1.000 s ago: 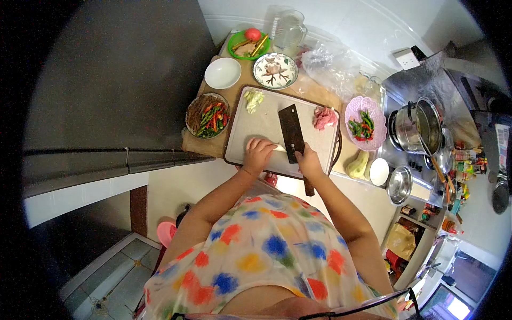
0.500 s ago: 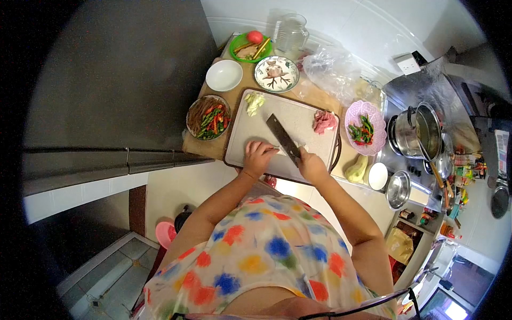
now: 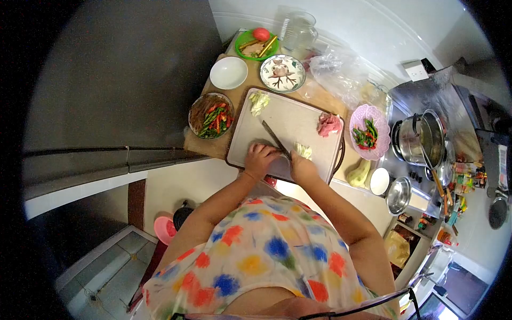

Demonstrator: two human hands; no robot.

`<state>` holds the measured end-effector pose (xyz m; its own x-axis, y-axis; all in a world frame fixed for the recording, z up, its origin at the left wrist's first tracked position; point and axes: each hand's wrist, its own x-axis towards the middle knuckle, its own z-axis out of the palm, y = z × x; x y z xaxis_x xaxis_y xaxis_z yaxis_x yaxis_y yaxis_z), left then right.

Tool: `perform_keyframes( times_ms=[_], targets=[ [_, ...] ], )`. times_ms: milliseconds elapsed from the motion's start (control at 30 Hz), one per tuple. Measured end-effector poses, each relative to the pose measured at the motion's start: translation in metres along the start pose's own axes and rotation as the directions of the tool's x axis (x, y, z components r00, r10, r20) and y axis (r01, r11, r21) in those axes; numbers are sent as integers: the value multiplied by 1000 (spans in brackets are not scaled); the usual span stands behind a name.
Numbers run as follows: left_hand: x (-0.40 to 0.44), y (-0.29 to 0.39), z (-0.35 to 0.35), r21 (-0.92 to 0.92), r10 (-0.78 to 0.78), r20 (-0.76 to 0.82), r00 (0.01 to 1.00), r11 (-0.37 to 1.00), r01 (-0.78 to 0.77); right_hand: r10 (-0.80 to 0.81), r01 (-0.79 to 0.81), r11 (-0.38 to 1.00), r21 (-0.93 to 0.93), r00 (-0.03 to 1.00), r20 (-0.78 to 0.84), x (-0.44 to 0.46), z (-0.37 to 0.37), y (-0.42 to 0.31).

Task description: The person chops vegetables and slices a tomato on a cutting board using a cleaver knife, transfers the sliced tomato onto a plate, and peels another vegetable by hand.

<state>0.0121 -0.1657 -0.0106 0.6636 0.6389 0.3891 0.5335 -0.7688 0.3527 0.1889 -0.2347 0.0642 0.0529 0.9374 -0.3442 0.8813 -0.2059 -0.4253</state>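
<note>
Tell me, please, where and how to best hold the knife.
The knife likely suits a grip at its near end, from the person's right, where the right hand grips it; its blade slants forward-left, close to the left hand.

Kitchen, home-style, before me as I stand: cutting board with cleaver and raw meat; glass pitcher; steel cooking pot; clustered condiment bottles; pink scalloped bowl holding cut peppers
</note>
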Motion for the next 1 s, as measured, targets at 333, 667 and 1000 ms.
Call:
perform_keyframes(
  times_ms=[333, 667, 1000],
  targets=[
    [0, 5, 0, -89, -62, -16, 998, 994, 60, 87, -69, 986, 153, 990, -113, -6, -7, 16],
    [1, 3, -2, -136, -40, -32, 999, 990, 36, 12, -11, 1000, -8, 999, 36, -13, -11, 2],
    [0, 2, 3, -154, -44, -47, 998, 987, 36, 179, -151, 963, 224, 978, -109, -1, 12, 11]
  ],
)
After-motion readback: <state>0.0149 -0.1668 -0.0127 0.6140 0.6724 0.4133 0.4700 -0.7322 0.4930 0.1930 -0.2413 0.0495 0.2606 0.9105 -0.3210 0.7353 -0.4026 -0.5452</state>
